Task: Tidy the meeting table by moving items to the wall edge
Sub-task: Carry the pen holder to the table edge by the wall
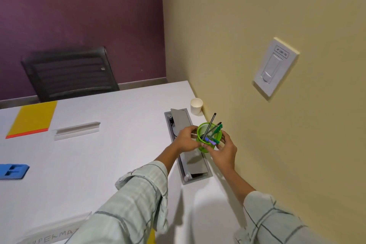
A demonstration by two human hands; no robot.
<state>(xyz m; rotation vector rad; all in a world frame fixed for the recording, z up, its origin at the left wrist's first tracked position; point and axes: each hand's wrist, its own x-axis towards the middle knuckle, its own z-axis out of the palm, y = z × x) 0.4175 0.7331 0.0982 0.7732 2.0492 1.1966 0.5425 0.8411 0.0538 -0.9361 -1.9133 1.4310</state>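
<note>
Both hands — left hand [185,140], right hand [223,151] — grip the green mesh pen holder [208,137]; keep it upright, set down beside the wall [257,25].

Both hands [206,144] grip pen holder [208,136]

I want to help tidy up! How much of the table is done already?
Done: only the white paper cup stands by the wall. In hand: the left hand and right hand hold the green mesh pen holder above the table's open cable box, near the wall. Left: the yellow folder, blue tray and grey name holder lie far from it.
</note>
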